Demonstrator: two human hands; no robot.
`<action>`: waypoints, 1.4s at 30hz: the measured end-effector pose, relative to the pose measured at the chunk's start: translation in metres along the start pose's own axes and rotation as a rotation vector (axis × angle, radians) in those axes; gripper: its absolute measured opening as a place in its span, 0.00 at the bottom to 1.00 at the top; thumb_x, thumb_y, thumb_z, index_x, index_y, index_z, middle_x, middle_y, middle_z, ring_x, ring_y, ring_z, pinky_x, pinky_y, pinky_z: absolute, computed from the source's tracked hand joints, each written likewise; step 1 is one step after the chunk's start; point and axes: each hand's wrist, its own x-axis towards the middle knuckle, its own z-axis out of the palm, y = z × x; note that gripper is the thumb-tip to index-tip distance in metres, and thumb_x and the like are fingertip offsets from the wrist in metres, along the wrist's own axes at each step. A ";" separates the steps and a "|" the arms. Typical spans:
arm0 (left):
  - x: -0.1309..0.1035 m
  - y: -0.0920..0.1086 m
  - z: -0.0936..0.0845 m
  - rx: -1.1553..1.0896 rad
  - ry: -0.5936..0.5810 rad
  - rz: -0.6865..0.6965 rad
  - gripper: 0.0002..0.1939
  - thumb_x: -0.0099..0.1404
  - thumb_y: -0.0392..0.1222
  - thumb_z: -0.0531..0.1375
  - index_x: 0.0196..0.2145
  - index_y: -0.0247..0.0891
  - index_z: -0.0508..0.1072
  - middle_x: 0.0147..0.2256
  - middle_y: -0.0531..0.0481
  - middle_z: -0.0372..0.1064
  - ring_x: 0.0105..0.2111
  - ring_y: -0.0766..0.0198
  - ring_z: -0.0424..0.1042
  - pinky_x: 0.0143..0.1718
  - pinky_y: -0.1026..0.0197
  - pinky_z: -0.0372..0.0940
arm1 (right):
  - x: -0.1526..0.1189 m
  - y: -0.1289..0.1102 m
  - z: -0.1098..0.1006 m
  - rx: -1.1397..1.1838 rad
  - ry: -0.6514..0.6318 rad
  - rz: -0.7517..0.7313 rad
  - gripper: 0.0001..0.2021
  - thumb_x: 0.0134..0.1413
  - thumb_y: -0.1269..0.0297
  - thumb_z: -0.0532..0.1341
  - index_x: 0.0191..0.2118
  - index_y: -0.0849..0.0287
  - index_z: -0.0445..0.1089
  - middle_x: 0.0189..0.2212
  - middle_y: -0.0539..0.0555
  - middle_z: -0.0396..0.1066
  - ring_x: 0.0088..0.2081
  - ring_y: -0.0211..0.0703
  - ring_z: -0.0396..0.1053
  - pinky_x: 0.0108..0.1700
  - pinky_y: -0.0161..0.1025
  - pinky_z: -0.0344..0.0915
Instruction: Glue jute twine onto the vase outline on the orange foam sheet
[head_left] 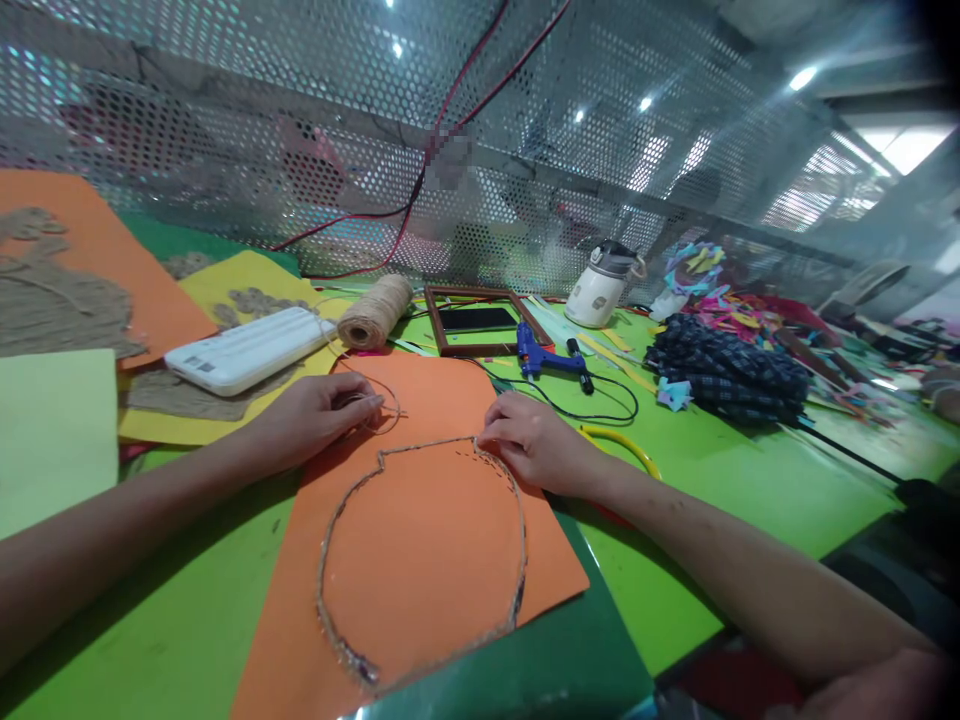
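An orange sheet [427, 540] lies before me, with a line of brown twine [323, 570] forming a rounded outline on it. My left hand [330, 415] is closed on a loose length of twine that loops beside its fingertips, above the sheet's left part. With its fingertips together, my right hand [529, 440] presses at the upper right corner of the outline; whether anything is between those fingers is hidden. The twine spool [377, 310] lies on its side behind my left hand. Behind my right hand is a blue glue gun [544, 358].
A white power bank [251, 350] rests on yellow and brown pieces at left. A brown frame [442, 345] with a phone [478, 319], a white bottle [598, 288], a dark folded umbrella [724, 370] and a yellow curved tool [626, 443] lie beyond. A green sheet [525, 665] overlaps the orange one.
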 end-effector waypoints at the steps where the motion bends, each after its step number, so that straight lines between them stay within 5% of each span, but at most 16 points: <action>1: 0.000 -0.001 0.000 0.000 0.000 0.002 0.20 0.64 0.57 0.55 0.32 0.35 0.72 0.28 0.51 0.73 0.31 0.60 0.69 0.33 0.62 0.59 | 0.000 0.000 0.000 -0.005 -0.003 -0.004 0.08 0.59 0.75 0.60 0.34 0.62 0.77 0.34 0.58 0.71 0.38 0.43 0.67 0.40 0.40 0.63; 15: 0.003 -0.013 0.004 -0.055 -0.002 -0.002 0.20 0.64 0.58 0.54 0.31 0.37 0.72 0.26 0.52 0.71 0.27 0.63 0.67 0.31 0.62 0.59 | 0.000 0.011 -0.005 0.057 -0.028 -0.165 0.11 0.64 0.71 0.57 0.38 0.62 0.78 0.34 0.58 0.72 0.36 0.43 0.66 0.38 0.41 0.64; 27: 0.003 -0.010 0.004 -0.010 0.000 -0.013 0.20 0.63 0.58 0.54 0.30 0.37 0.71 0.26 0.53 0.71 0.28 0.63 0.67 0.31 0.62 0.59 | 0.001 0.009 -0.008 -0.013 -0.109 -0.164 0.11 0.65 0.69 0.56 0.39 0.61 0.77 0.35 0.58 0.72 0.37 0.43 0.64 0.39 0.42 0.63; 39: 0.000 -0.003 0.004 0.217 0.101 0.010 0.21 0.64 0.58 0.52 0.28 0.38 0.71 0.22 0.54 0.66 0.24 0.63 0.63 0.27 0.62 0.54 | -0.001 0.007 -0.007 0.048 0.047 -0.159 0.09 0.57 0.78 0.57 0.36 0.61 0.74 0.35 0.58 0.72 0.38 0.45 0.64 0.43 0.45 0.64; 42: -0.001 0.001 0.004 0.243 0.123 0.018 0.20 0.63 0.56 0.52 0.27 0.38 0.70 0.22 0.53 0.66 0.24 0.64 0.63 0.27 0.62 0.53 | -0.002 0.003 -0.007 0.020 0.002 -0.181 0.09 0.59 0.76 0.57 0.38 0.61 0.74 0.37 0.58 0.72 0.39 0.45 0.64 0.43 0.45 0.64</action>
